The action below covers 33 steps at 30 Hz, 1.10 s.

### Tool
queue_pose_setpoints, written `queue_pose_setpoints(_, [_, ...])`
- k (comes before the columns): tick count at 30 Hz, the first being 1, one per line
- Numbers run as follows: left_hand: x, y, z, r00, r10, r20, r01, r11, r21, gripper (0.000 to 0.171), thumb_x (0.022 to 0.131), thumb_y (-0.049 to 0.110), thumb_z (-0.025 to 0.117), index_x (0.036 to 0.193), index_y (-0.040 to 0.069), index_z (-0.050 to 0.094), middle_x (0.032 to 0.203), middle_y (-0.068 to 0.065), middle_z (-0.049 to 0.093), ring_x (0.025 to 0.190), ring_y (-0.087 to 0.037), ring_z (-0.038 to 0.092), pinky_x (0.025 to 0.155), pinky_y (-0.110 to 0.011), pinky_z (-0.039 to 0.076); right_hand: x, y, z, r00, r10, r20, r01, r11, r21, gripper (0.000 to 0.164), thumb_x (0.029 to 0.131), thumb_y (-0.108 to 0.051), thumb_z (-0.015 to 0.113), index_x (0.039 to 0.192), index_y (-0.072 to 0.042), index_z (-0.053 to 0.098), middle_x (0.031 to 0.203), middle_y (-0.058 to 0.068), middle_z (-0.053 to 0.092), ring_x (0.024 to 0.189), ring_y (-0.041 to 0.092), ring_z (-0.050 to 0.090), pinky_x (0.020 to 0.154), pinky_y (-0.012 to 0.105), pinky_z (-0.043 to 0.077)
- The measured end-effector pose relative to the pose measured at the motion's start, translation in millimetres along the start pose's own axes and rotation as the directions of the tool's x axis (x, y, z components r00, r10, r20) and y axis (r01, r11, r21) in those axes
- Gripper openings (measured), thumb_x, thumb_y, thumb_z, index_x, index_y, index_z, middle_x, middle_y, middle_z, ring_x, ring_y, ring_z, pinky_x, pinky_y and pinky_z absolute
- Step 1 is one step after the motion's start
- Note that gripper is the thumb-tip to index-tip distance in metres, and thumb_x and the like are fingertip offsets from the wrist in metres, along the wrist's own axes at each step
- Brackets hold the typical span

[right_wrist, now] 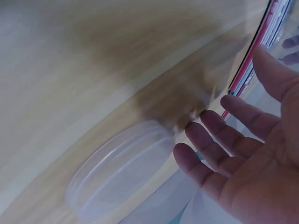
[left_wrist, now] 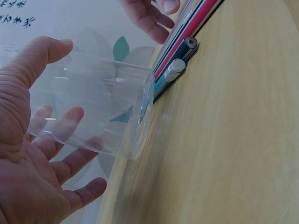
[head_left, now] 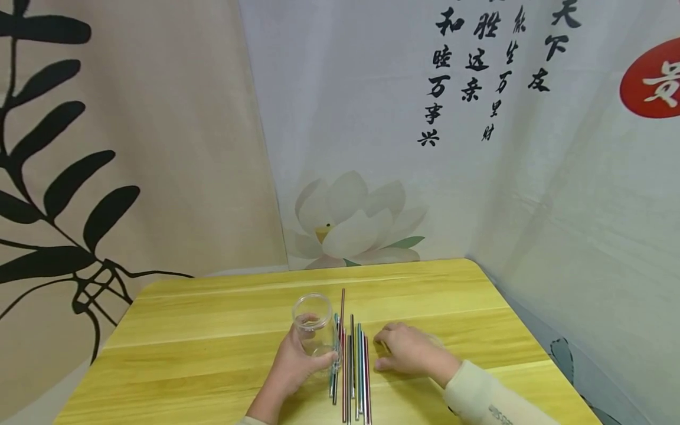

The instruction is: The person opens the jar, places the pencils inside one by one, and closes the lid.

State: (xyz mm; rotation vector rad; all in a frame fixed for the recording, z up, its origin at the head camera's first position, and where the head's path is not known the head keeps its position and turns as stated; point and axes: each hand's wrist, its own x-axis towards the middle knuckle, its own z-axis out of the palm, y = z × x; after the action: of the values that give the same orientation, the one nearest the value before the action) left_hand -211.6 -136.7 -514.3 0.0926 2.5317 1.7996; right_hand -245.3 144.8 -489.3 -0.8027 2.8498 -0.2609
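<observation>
My left hand (head_left: pixel 293 363) holds a clear plastic jar (head_left: pixel 313 330), thumb on one side and fingers round the other. The jar is see-through with nothing inside, and its open rim faces up in the head view. Just right of it lies a bundle of long slim pencils (head_left: pixel 347 366) in several colours; one has a white eraser (left_wrist: pixel 177 66) at its end. Beyond the bundle, my right hand (head_left: pixel 409 349) is low over the table with relaxed fingers and nothing in its grasp. Beside its fingers lies a round clear lid (right_wrist: pixel 124 170), mostly hidden behind the hand in the head view.
The wooden table (head_left: pixel 212 342) has its far edge against a hanging cloth (head_left: pixel 366 118) printed with a lotus and dark writing. Another cloth with dark leaves (head_left: pixel 106 215) hangs at the left. One reddish pencil sticks out farther than the others at the bundle's far end.
</observation>
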Motion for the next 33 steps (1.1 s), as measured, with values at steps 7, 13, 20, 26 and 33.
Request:
queue_pose_setpoints(7, [-0.2, -0.1, -0.2, 1.0, 0.003, -0.001, -0.003, 1.0, 0.008, 0.088, 0.074, 0.027, 0.099, 0.147, 0.02, 0.049, 0.144, -0.024, 0.061, 0.132, -0.047, 0.06, 0.103, -0.072, 0.053, 10.7, -16.1, 3.5, 0.999, -0.043, -0.018, 0.043, 0.999, -0.008, 0.064, 0.09, -0.048, 0.083, 0.137, -0.007, 0.069, 0.141, 0.016, 0.069, 0.127, 0.036, 0.068, 0.11, 0.053, 0.057])
queue_pose_setpoints(13, [0.0, -0.6, 0.3, 1.0, 0.0, 0.003, 0.0, 1.0, -0.002, 0.089, 0.075, 0.027, 0.099, 0.147, 0.02, 0.048, 0.143, -0.023, 0.061, 0.131, -0.045, 0.06, 0.101, -0.065, 0.057, 20.3, -23.3, 6.0, 0.999, -0.044, -0.011, 0.043, 0.999, -0.017, 0.068, 0.091, -0.051, 0.081, 0.142, -0.009, 0.066, 0.144, 0.015, 0.067, 0.131, 0.036, 0.065, 0.114, 0.054, 0.054])
queue_pose_setpoints(20, [0.2, -1.5, 0.1, 1.0, 0.003, -0.001, -0.003, 1.0, 0.001, 0.087, 0.074, 0.026, 0.099, 0.146, 0.022, 0.049, 0.144, -0.024, 0.061, 0.129, -0.045, 0.062, 0.101, -0.066, 0.057, 28.7, -30.0, 7.2, 0.998, -0.053, -0.015, 0.053, 0.998, -0.022, 0.062, 0.094, -0.049, 0.079, 0.144, -0.015, 0.065, 0.146, 0.013, 0.067, 0.132, 0.035, 0.065, 0.113, 0.054, 0.054])
queue_pose_setpoints(26, [0.6, -1.9, 0.3, 1.0, 0.002, 0.0, -0.002, 1.0, 0.002, 0.087, 0.074, 0.027, 0.099, 0.145, 0.023, 0.049, 0.144, -0.024, 0.062, 0.13, -0.044, 0.062, 0.1, -0.065, 0.057, 33.4, -33.6, 9.0, 0.998, -0.05, -0.025, 0.049, 0.998, -0.036, 0.055, 0.094, -0.046, 0.079, 0.14, -0.017, 0.069, 0.144, 0.013, 0.067, 0.131, 0.035, 0.065, 0.111, 0.054, 0.056])
queue_pose_setpoints(33, [0.4, -1.0, -0.4, 1.0, 0.005, -0.001, -0.005, 1.0, 0.008, 0.085, 0.075, 0.025, 0.098, 0.144, 0.023, 0.049, 0.144, -0.022, 0.062, 0.131, -0.044, 0.06, 0.102, -0.067, 0.055, 34.0, -26.4, 11.0, 0.998, -0.053, -0.046, 0.051, 0.998, -0.042, 0.051, 0.095, -0.044, 0.079, 0.135, -0.014, 0.072, 0.142, 0.013, 0.069, 0.128, 0.035, 0.067, 0.109, 0.054, 0.057])
